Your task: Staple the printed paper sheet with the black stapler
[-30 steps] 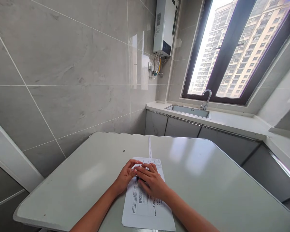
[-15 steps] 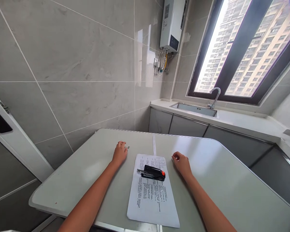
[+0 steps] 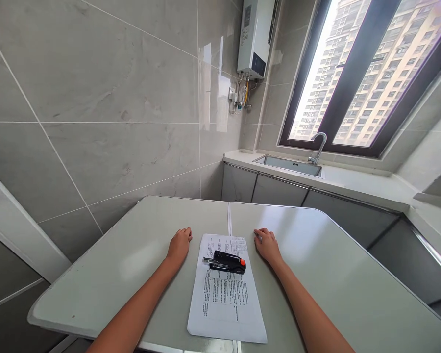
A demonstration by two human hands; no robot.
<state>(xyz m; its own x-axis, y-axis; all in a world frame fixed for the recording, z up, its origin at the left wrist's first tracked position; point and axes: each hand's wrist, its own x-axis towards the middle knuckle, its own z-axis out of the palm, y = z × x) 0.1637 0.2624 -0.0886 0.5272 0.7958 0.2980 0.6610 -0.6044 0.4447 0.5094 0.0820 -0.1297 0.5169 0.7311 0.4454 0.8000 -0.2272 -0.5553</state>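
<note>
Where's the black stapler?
In the head view's lower middle, the stapler lies on the far half of the paper, between the left hand and right hand.

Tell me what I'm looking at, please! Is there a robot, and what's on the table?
No robot here, just a person's two bare hands. The camera sits on that person's head and looks forward and down. On the table lies printed paper, and on top rests a black stapler with an orange-red patch. The left hand is on one side of the paper, the right hand on the other. Neither touches the stapler. Their fingers are curled, so I can't tell if something tiny is inside.
</note>
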